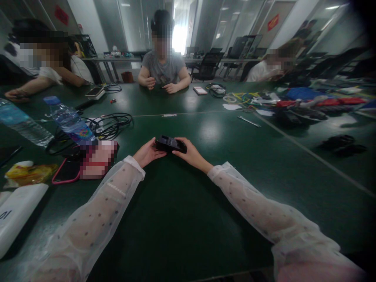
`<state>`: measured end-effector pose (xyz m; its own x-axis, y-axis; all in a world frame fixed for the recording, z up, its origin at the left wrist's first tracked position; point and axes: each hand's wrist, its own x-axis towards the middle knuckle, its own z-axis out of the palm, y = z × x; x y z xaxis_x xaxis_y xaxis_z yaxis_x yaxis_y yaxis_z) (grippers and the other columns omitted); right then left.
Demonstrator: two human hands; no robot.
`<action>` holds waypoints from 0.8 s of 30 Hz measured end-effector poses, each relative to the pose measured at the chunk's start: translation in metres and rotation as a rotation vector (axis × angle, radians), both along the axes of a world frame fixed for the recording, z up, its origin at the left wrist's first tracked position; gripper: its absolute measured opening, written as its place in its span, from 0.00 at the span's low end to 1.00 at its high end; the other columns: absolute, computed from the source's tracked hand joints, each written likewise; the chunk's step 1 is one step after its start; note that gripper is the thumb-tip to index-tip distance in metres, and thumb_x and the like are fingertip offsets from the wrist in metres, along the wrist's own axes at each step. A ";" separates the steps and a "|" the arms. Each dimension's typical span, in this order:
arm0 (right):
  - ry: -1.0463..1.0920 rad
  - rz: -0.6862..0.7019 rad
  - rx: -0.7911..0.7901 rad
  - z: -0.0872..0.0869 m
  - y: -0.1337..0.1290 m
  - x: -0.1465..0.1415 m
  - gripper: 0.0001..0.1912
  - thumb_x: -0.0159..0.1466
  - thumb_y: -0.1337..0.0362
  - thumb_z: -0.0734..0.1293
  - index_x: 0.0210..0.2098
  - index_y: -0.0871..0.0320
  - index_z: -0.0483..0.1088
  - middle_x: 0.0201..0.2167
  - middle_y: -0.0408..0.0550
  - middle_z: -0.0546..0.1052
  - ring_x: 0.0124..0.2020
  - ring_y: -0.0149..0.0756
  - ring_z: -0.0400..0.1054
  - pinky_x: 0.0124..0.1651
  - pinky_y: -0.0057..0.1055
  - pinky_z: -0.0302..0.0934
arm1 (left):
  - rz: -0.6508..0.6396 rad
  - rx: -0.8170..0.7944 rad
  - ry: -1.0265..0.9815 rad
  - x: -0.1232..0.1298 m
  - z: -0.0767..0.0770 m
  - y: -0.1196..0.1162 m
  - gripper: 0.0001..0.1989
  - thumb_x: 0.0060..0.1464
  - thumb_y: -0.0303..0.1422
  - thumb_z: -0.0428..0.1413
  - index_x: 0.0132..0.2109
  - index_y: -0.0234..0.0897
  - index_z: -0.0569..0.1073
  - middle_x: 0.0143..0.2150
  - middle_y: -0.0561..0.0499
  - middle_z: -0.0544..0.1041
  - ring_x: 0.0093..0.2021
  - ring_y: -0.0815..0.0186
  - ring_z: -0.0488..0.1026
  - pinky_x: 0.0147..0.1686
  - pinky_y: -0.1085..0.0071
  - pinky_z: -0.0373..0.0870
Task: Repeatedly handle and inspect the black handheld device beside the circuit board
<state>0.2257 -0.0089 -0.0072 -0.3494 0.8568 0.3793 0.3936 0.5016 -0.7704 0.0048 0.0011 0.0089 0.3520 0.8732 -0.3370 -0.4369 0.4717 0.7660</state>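
The green table (179, 219) spreads under and around the black device (167, 145), and its glossy top looks slick, so anything let go might skid rather than settle. The loose left sleeve (100, 211), nearer the wearer than the device, could drag over the clutter if that arm swung wide. The blue-capped bottle (69, 122), left of the device and a little beyond it, seems the worst neighbour: a knock could topple it. The black cable (122, 120), also left and beyond, might snag straying fingers. The red-rimmed phone (67, 171), left and nearer the wearer, could be nudged by an elbow.

The device itself sits between the two hands (whether its underside touches the tabletop, I cannot tell). The right hand (193, 154) has thumb and fingers clamped on its right end. The left hand (147, 152) cradles the left end, thumb and fingers parted around it. That hold looks lighter, so a sharp twist from the right could tip the device loose.
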 end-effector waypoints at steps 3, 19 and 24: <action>-0.002 -0.028 0.030 0.003 -0.003 -0.001 0.26 0.59 0.56 0.69 0.56 0.51 0.62 0.53 0.52 0.69 0.54 0.46 0.64 0.58 0.47 0.58 | -0.026 -0.015 -0.029 -0.004 -0.003 0.003 0.14 0.63 0.42 0.49 0.45 0.35 0.69 0.42 0.40 0.76 0.47 0.54 0.76 0.52 0.55 0.68; -0.001 -0.597 0.239 -0.001 0.039 0.067 0.30 0.61 0.50 0.65 0.58 0.56 0.58 0.56 0.58 0.65 0.58 0.54 0.58 0.59 0.54 0.54 | -0.093 0.047 -0.005 -0.009 -0.007 0.005 0.11 0.62 0.26 0.50 0.50 0.30 0.70 0.45 0.38 0.77 0.45 0.58 0.77 0.53 0.58 0.69; 0.103 -0.649 -0.009 -0.024 0.060 0.084 0.29 0.56 0.47 0.68 0.51 0.58 0.63 0.47 0.56 0.72 0.48 0.48 0.67 0.52 0.49 0.62 | -0.086 0.062 -0.006 -0.009 -0.003 0.002 0.13 0.60 0.22 0.51 0.51 0.30 0.69 0.45 0.38 0.77 0.45 0.58 0.77 0.54 0.56 0.68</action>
